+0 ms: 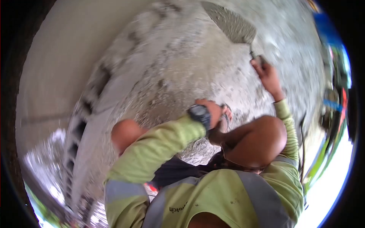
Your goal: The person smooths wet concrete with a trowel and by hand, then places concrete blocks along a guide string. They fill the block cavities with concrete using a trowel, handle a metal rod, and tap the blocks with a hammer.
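Note:
My right hand [267,76] reaches forward with its fingers wrapped round the handle of a trowel [232,24]. The pointed blade looks coated with wet grey mortar and lies over the rough grey surface. My left hand [213,111], with a dark watch [199,113] on its wrist, is low in front of my body beside my foot [224,123]. Its back faces the camera and the fingers are mostly hidden. Whether it holds anything does not show.
Rough, crumbly mortar-covered ground [163,83] spreads before my bent knees [262,138]. Along the left runs a row of hollow blocks [78,131], with a smooth grey surface [68,68] beyond. Blue and red items blur at the right edge.

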Motion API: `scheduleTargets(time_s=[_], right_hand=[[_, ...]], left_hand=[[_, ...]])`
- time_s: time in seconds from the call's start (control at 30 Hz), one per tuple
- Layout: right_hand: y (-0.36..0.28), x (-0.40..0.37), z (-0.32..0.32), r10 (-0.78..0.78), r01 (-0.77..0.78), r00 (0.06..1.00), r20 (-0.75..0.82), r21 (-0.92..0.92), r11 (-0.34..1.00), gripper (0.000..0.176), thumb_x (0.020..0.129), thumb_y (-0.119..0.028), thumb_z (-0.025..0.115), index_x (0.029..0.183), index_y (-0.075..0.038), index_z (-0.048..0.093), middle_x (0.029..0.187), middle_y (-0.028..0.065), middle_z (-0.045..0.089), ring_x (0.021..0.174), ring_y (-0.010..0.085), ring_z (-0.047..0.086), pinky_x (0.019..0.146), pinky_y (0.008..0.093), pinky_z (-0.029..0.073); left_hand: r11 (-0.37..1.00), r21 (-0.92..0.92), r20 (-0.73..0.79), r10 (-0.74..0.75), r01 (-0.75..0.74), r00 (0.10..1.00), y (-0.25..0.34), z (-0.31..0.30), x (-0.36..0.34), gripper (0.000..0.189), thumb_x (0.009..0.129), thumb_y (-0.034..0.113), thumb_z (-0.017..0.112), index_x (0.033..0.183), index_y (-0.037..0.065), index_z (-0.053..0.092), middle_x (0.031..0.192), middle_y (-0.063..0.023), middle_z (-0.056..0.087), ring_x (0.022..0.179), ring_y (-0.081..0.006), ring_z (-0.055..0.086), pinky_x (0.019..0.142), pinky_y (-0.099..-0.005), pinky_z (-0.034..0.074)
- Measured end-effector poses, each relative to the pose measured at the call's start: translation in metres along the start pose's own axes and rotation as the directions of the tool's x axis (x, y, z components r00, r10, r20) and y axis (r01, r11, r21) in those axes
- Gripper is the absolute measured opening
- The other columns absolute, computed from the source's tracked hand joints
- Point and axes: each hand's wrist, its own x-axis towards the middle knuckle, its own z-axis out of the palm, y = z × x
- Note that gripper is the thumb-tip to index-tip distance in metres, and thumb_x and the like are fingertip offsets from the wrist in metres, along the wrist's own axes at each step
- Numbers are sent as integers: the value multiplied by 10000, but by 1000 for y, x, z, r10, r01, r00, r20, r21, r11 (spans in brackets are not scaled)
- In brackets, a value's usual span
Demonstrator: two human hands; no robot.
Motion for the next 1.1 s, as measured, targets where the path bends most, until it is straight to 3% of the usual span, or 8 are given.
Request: scheduleTargets(time_s=[0.13, 0.2, 0.23, 0.3, 0.33, 0.4, 0.63, 1.1], right_hand=[[156, -83, 112, 686, -678, 702, 194, 479, 558, 564, 942, -569, 516, 900, -15, 614, 701, 122, 603, 677, 254, 617, 667, 442, 488], [275, -151, 187, 254, -253, 967, 3, -49, 966, 592, 935, -593, 515, 1009, -15, 618, 675, 54, 592, 646, 189, 604, 615, 369, 491], [279, -163, 200, 280, -280, 960, -1, -43, 959, 592, 935, -593, 515, 1009, -15, 618, 675, 54, 592, 646, 189, 604, 615, 369, 491], [282, -175, 225, 830, -800, 500, 249, 501, 332, 612, 935, -590, 518, 1062, 3, 600, 697, 63, 615, 666, 220, 623, 658, 391, 508], [294, -168, 234, 723, -714, 659, 207, 475, 514, 567, 946, -554, 532, 1048, 1, 589, 649, 50, 572, 581, 193, 583, 554, 358, 485], [215, -118, 180, 664, -670, 612, 430, 728, 146, 525, 945, -540, 550, 999, -19, 581, 578, 22, 491, 476, 145, 497, 432, 309, 407], [210, 59, 190, 371, -498, 764, 528, 848, -182, 396, 981, -465, 521, 896, -81, 473, 588, -30, 370, 425, 94, 335, 375, 256, 266], [199, 96, 153, 295, -470, 856, 424, 877, 103, 433, 959, -491, 562, 970, -58, 542, 635, -46, 398, 444, 61, 308, 382, 225, 234]], left_hand=[[994, 60, 83, 89, -94, 993, -6, -3, 0, 274, 865, 256, 633, 1047, 57, 590, 1026, -162, 628, 993, -361, 616, 835, -497, 503], [987, 72, 88, 140, -146, 986, -5, -3, 2, 273, 869, 259, 635, 1037, 50, 588, 1013, -165, 623, 985, -365, 612, 833, -490, 502], [986, 74, 57, 143, -147, 988, -4, -4, 3, 273, 872, 262, 637, 1027, 42, 586, 1001, -167, 617, 977, -369, 607, 831, -483, 501], [987, 60, 87, 146, -152, 985, -3, -7, 8, 272, 874, 261, 637, 1027, 43, 581, 989, -167, 613, 966, -372, 605, 827, -483, 499], [989, 44, 97, 134, -139, 986, -2, -8, 11, 272, 876, 261, 637, 1027, 43, 577, 977, -166, 610, 954, -375, 602, 822, -483, 497], [991, 45, 127, 121, -127, 984, -4, -4, 18, 279, 879, 266, 632, 1039, 46, 569, 982, -170, 609, 965, -376, 601, 823, -482, 498], [996, 91, 217, -4, -16, 976, -19, 5, 39, 306, 878, 278, 629, 1057, 40, 562, 1019, -181, 614, 987, -380, 601, 828, -486, 498], [993, 110, 210, -63, 40, 976, -20, 13, 40, 297, 883, 284, 622, 1042, 35, 589, 1013, -183, 630, 991, -388, 611, 849, -493, 496]])
